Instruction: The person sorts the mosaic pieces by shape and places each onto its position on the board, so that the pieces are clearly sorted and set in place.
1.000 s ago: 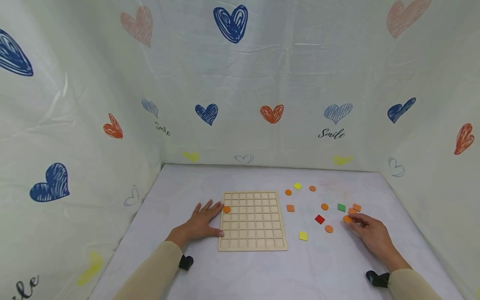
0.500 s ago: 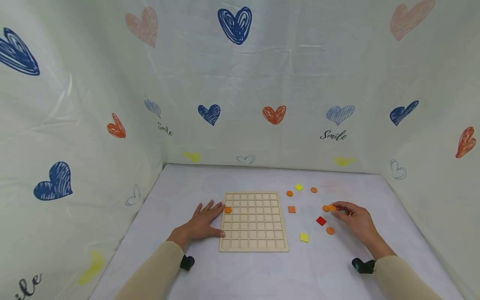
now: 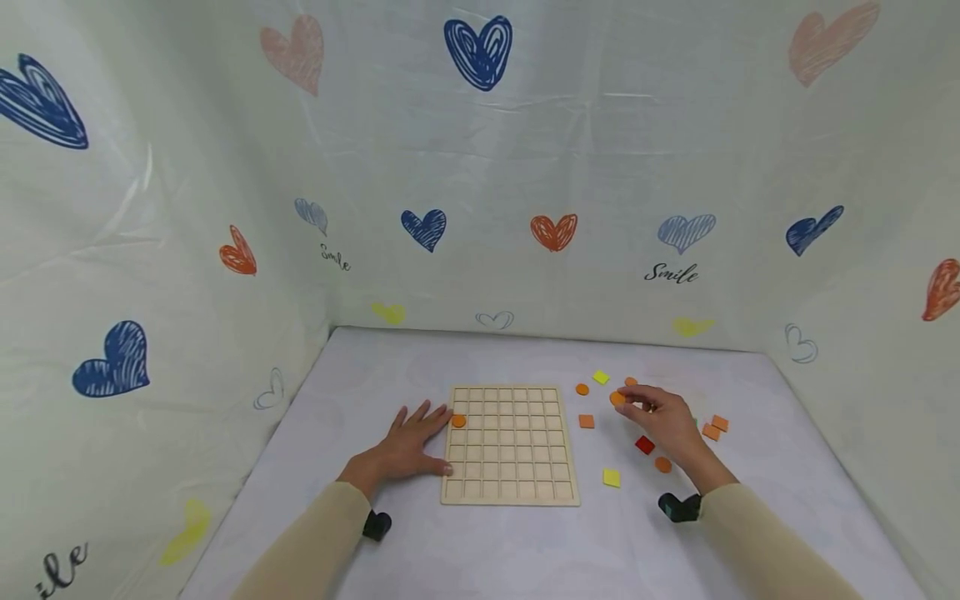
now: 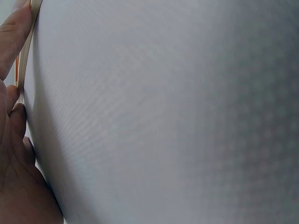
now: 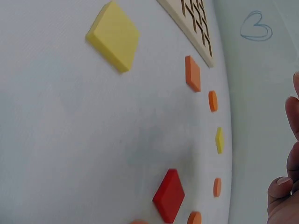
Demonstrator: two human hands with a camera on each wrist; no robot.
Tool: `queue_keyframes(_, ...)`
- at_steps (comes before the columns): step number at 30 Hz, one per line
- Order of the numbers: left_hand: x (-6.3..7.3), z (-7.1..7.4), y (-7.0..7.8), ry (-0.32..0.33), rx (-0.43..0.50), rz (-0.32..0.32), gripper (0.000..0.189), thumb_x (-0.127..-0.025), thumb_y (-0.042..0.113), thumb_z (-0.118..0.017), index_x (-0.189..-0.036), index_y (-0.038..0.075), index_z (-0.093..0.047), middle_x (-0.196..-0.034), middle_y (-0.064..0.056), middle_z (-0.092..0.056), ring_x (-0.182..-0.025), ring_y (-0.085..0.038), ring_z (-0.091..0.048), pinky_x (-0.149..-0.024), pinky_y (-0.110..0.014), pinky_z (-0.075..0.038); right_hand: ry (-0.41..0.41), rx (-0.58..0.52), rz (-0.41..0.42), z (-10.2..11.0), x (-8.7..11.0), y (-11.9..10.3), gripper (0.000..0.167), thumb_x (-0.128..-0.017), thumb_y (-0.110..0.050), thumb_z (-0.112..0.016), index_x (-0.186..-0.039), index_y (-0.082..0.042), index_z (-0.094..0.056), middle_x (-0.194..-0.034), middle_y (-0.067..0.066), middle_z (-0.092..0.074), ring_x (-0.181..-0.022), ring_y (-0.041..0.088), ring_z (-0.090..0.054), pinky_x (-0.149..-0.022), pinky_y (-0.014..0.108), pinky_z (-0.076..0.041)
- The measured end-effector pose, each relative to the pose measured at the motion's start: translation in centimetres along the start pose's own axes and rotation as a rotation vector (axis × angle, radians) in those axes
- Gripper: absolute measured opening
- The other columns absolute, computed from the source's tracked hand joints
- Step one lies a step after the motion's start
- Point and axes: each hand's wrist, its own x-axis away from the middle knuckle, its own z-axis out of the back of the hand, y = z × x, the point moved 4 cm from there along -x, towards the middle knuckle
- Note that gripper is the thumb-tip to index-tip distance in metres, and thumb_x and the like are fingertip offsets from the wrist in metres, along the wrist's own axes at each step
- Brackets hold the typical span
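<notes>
A wooden grid board with square cells lies in the middle of the table. One orange round disc sits in a cell near its upper left. My left hand rests spread along the board's left edge, fingertips and thumb touching it; the left wrist view shows part of that hand at its border. Right of the board, my right hand pinches an orange disc between thumb and fingers, above the table. That disc is out of sight in the right wrist view, where my fingers show at the right.
Loose pieces lie right of the board: yellow squares, a red square, orange squares and orange discs. My right hand mostly covers a green square. A white curtain with hearts encloses the table.
My right hand has moved left and away from me with the orange disc, from beside the green and orange squares toward the board. My left hand has stayed on the board's edge.
</notes>
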Motion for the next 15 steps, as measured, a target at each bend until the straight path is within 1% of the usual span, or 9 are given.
queue_keyframes(2, -0.1, -0.1, -0.1, 0.002, -0.005, 0.000, 0.107, -0.083, 0.060, -0.083, -0.167, 0.017, -0.033, -0.176, -0.003, -0.026, -0.166, -0.033, -0.009, -0.133, -0.058, 0.003, 0.002, -0.011, 0.023, -0.7, -0.4, -0.7, 0.031, -0.097, -0.023, -0.078, -0.126, -0.010, -0.076, -0.109, 0.008, -0.072, -0.096, 0.024, -0.052, -0.069, 0.022, -0.047)
queue_keyframes(4, -0.2, -0.2, -0.1, 0.010, -0.008, -0.002, 0.107, -0.083, 0.060, -0.083, -0.167, 0.017, -0.034, -0.176, -0.003, -0.027, -0.166, -0.033, -0.009, -0.133, -0.058, 0.004, -0.002, -0.023, 0.044, -1.4, -0.7, -1.4, 0.031, -0.097, -0.023, -0.079, -0.125, -0.011, -0.076, -0.109, 0.007, -0.072, -0.096, 0.023, -0.053, -0.072, 0.022, -0.048)
queue_keyframes(7, -0.3, -0.3, -0.2, 0.013, -0.009, 0.000, 0.107, -0.082, 0.061, -0.083, -0.167, 0.019, -0.033, -0.176, -0.001, -0.026, -0.166, -0.031, -0.008, -0.133, -0.057, 0.005, -0.013, -0.036, 0.056, -2.5, -1.1, -2.3, 0.031, -0.096, -0.025, -0.080, -0.125, -0.012, -0.077, -0.109, 0.005, -0.073, -0.097, 0.022, -0.054, -0.078, 0.025, -0.048)
queue_keyframes(9, -0.4, -0.4, -0.4, 0.013, -0.005, 0.001, 0.107, -0.082, 0.061, -0.083, -0.167, 0.020, -0.033, -0.176, -0.001, -0.026, -0.166, -0.031, -0.007, -0.133, -0.057, 0.007, -0.024, -0.049, 0.057, -3.3, -1.4, -2.9, 0.031, -0.096, -0.026, -0.080, -0.124, -0.013, -0.077, -0.109, 0.004, -0.073, -0.097, 0.021, -0.054, -0.079, 0.026, -0.047)
queue_keyframes(15, -0.5, -0.5, -0.5, 0.017, -0.007, 0.004, 0.106, -0.082, 0.060, -0.084, -0.167, 0.020, -0.033, -0.176, 0.001, -0.026, -0.166, -0.030, -0.007, -0.133, -0.056, 0.006, -0.067, -0.154, 0.054, -6.1, -2.2, -4.4, 0.030, -0.094, -0.025, -0.082, -0.122, -0.014, -0.077, -0.105, 0.003, -0.071, -0.092, 0.022, -0.053, -0.070, 0.025, -0.046)
